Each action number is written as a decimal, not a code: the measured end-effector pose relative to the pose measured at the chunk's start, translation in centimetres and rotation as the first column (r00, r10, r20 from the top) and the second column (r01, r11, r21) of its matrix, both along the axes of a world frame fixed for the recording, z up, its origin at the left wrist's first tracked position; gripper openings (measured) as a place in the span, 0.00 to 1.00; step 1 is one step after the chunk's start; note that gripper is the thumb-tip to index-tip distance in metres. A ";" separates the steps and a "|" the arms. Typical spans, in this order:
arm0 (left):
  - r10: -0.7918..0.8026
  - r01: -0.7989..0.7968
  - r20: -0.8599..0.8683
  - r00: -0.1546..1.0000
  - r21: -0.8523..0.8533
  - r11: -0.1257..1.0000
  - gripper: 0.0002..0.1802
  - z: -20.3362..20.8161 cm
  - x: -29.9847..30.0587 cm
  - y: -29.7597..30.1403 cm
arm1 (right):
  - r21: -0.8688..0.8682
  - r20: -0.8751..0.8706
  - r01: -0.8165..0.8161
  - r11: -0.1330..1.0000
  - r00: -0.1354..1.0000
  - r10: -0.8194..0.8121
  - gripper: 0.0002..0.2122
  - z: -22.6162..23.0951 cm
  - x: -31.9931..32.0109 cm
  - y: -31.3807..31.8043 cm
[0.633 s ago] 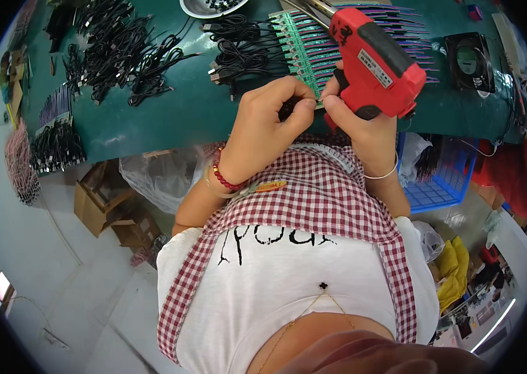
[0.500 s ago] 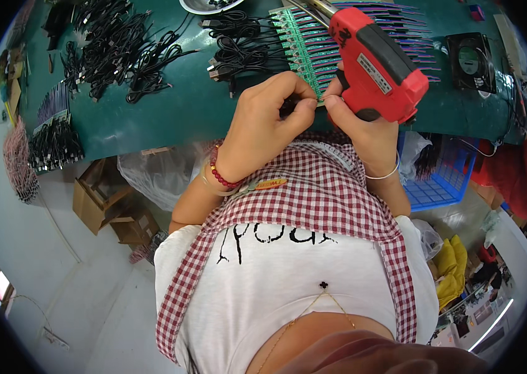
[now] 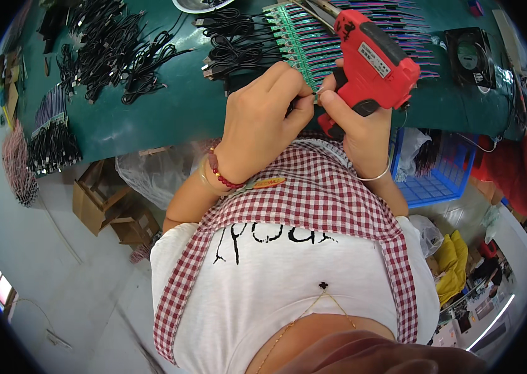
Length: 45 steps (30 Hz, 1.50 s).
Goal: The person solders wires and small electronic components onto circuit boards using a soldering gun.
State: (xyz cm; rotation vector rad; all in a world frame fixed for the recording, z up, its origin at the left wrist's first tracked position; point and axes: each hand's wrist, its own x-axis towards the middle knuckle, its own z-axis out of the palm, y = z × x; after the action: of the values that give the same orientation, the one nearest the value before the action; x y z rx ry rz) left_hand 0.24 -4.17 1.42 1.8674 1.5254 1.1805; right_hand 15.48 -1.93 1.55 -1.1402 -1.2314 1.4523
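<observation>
My right hand (image 3: 363, 137) is closed round a red and black soldering gun (image 3: 379, 65), its metal tip pointing to the far left over the boards. My left hand (image 3: 263, 115) is closed in a pinch, and its fingertips meet those of my right hand at the near end of a strip of green circuit boards (image 3: 293, 40). Something dark shows inside the left hand's curl, but what it pinches is hidden. Black USB cables (image 3: 238, 56) lie coiled along the strip's left side, and thin dark purple wires (image 3: 376, 12) run from its right side.
More black cables (image 3: 111, 53) are heaped on the green table (image 3: 170, 118) at left, near a metal bowl (image 3: 204, 5). Wired boards (image 3: 54, 143) hang over the left edge. A black fan (image 3: 468, 59) stands at right. Below are a blue crate (image 3: 432, 190) and cardboard boxes (image 3: 98, 193). Another person's red sleeve (image 3: 516, 168) shows at far right.
Both hands and the soldering gun have shifted slightly left in the view, as has the table. The gun's lower red part now shows below my right thumb. The fingertips stay together.
</observation>
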 end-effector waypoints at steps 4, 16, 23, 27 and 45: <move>-0.014 0.016 0.082 0.997 -0.021 1.000 0.06 0.5 -0.1 0.0 | -0.004 0.052 -0.046 0.999 0.998 0.046 0.07 0.1 0.3 0.2; 0.086 -0.069 -0.269 0.959 0.071 0.995 0.06 -2.2 -1.3 1.8 | 0.075 0.157 0.106 0.992 0.981 -0.117 0.06 -0.7 3.0 -0.3; 0.082 -0.057 -0.372 0.925 0.078 0.995 0.06 -3.5 -1.5 2.5 | 0.068 0.264 0.016 0.998 0.964 -0.034 0.16 -3.4 8.4 -3.4; 0.035 -0.018 -0.365 0.930 0.050 0.999 0.05 -3.6 -1.6 2.6 | 0.094 0.293 -0.071 0.993 0.955 0.041 0.16 -4.9 10.7 -5.6; 0.013 0.008 -0.388 0.922 0.052 0.999 0.05 -3.6 -1.6 2.9 | 0.074 0.404 -0.185 0.980 0.904 0.140 0.11 -5.8 12.1 -6.9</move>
State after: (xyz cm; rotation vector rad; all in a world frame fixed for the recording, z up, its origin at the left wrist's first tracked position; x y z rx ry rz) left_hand -1.40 -1.24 -2.17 2.2362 1.7108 0.8916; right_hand 27.60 -8.84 -4.26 -1.3238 -1.7042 1.2869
